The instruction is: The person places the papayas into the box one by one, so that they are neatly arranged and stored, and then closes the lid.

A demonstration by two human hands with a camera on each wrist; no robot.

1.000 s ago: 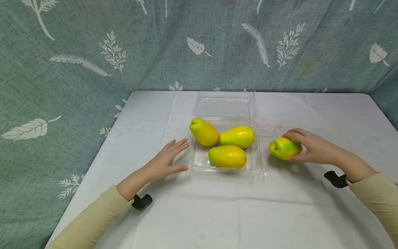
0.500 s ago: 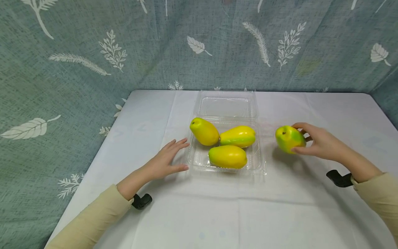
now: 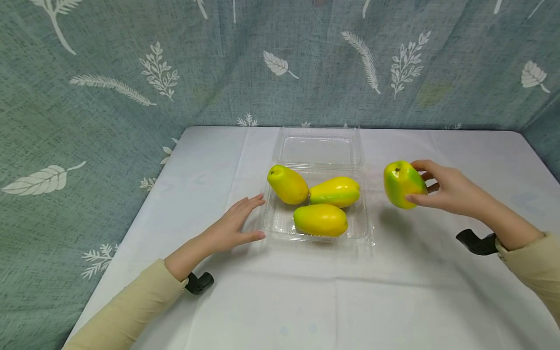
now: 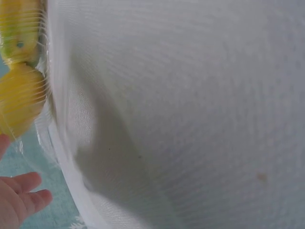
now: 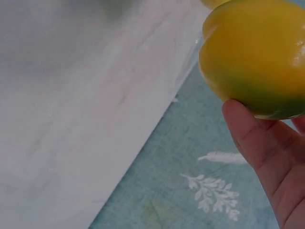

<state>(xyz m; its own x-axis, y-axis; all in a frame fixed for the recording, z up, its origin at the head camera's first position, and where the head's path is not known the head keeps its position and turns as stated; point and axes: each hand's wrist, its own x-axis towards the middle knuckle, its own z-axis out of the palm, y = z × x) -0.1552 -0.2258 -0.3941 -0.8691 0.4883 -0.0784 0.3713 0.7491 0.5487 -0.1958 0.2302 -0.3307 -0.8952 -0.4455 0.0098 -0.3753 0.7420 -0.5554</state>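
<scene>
A yellow-green papaya (image 3: 401, 184) is held above the table by my right hand (image 3: 450, 189), thumb on the near side and fingers behind it. The right wrist view shows the same papaya (image 5: 257, 57) large, with fingers along its underside. Three more papayas lie in a clear plastic clamshell box (image 3: 275, 226): one at the back left (image 3: 288, 185), one at the back right (image 3: 336, 191) and one in front (image 3: 321, 220). My left hand (image 3: 234, 226) has its fingers extended beside the box's left edge; whether they touch it is unclear.
The box's clear lid (image 3: 318, 146) lies folded back behind it. A white cloth (image 3: 306, 301) covers the table, and a teal leaf-patterned curtain (image 3: 280, 63) hangs behind and to the left. Black wrist cameras sit under both wrists.
My right hand has lifted the papaya off the table and tilted its stem end upward, to the right of the box. The left hand and the boxed papayas stay where they were.
</scene>
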